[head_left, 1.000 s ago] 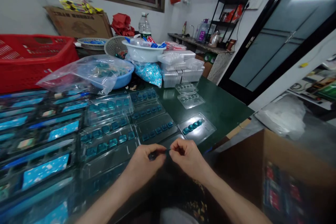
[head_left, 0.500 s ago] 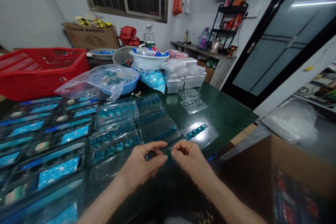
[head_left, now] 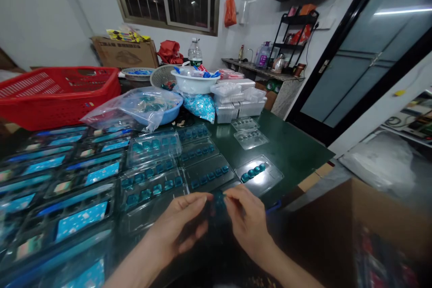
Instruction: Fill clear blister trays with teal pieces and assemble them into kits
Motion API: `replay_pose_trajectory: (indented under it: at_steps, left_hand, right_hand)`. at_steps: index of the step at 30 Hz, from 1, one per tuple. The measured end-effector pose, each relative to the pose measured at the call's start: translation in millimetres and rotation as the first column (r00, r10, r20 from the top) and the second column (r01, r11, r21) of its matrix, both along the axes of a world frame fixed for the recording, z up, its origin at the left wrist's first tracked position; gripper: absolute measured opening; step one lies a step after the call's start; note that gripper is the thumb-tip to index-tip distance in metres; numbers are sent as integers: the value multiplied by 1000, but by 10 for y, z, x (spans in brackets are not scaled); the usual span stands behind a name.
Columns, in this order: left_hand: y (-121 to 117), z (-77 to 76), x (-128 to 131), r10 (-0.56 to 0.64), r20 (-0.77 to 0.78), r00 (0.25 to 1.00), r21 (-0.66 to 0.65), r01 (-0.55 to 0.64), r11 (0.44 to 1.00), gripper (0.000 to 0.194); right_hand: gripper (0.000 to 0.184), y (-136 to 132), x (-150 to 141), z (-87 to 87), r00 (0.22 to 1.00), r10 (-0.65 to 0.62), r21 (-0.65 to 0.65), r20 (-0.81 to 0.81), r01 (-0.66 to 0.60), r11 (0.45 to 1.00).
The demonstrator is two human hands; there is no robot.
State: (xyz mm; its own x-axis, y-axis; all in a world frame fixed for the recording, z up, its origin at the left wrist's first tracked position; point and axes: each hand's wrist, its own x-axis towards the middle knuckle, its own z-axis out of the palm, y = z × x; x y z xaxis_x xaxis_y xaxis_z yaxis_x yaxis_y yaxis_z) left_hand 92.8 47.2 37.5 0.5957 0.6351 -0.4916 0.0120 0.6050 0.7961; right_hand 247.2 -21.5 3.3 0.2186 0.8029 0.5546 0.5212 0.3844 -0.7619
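Note:
Between my hands is a small teal capsule (head_left: 219, 200), partly blurred, with dark shadow below it. My right hand (head_left: 248, 220) pinches it with thumb and fingertips. My left hand (head_left: 177, 222) stands just beside it, fingers loosely curved, and I cannot tell whether it grips anything. Beyond my hands lie clear blister trays holding rows of teal capsules, such as one tray (head_left: 209, 172) straight ahead and another (head_left: 150, 186) to the left. A lone open tray (head_left: 258, 172) with several capsules lies to the right on the dark green tabletop (head_left: 290, 148).
Rows of blue-printed packs (head_left: 81, 220) fill the left of the table. Behind stand a blue basin in a plastic bag (head_left: 158, 114), a bag of blue pieces (head_left: 200, 105), stacked clear trays (head_left: 239, 108) and a red basket (head_left: 57, 94). A cardboard box (head_left: 357, 229) stands at lower right.
My hands have come closer together, and the teal capsule now shows between them. My left fingers have loosened. The whole view has shifted slightly as my head moved.

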Motion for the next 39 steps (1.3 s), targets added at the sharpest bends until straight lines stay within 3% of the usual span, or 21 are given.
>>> replay_pose_trajectory:
  at_steps: [4, 8, 14, 17, 21, 23, 27, 35, 37, 39]
  left_hand:
    - [-38, -8, -26, -23, 97, 995, -19, 25, 1000, 28]
    - [-69, -63, -46, -19, 107, 994, 14, 18, 1000, 24]
    - [-97, -119, -31, 5, 145, 989, -10, -4, 1000, 23]
    - [-118, -118, -25, -21, 85, 996, 33, 18, 999, 26]
    - [-161, -80, -11, -20, -86, 996, 194, 36, 980, 28]
    - [-187, -65, -1, 11, -137, 991, 271, 27, 962, 29]
    - [-225, -78, 1, 27, -145, 989, 314, 20, 949, 32]
    - [-183, -119, -118, -15, 10, 1000, 192, 13, 981, 30]
    - [-167, -107, -137, -30, 11, 999, 201, 27, 979, 29]
    - [-151, -91, -152, -59, -1, 998, 220, 58, 974, 28]
  right_hand:
    - [9, 29, -18, 29, 982, -41, -106, -184, 21, 994]
    - [10, 59, -47, 79, 917, -45, -235, -397, -54, 971]
    - [12, 57, -105, 106, 915, -41, -249, -402, -66, 966]
    - [13, 71, -131, 121, 890, -37, -280, -455, -103, 955]
    - [15, 106, -174, 117, 823, 1, -303, -568, -210, 930]
    - [15, 113, -203, 112, 828, -2, -303, -561, -204, 931]
    - [10, 103, -258, 109, 907, -36, -233, -420, -70, 970]
    - [8, 128, -262, 28, 961, -100, -150, -256, 62, 987]
    - [12, 120, -246, 58, 968, -37, -127, -247, 5, 992]
    - [22, 100, -215, 130, 967, 98, -129, -235, -131, 983]
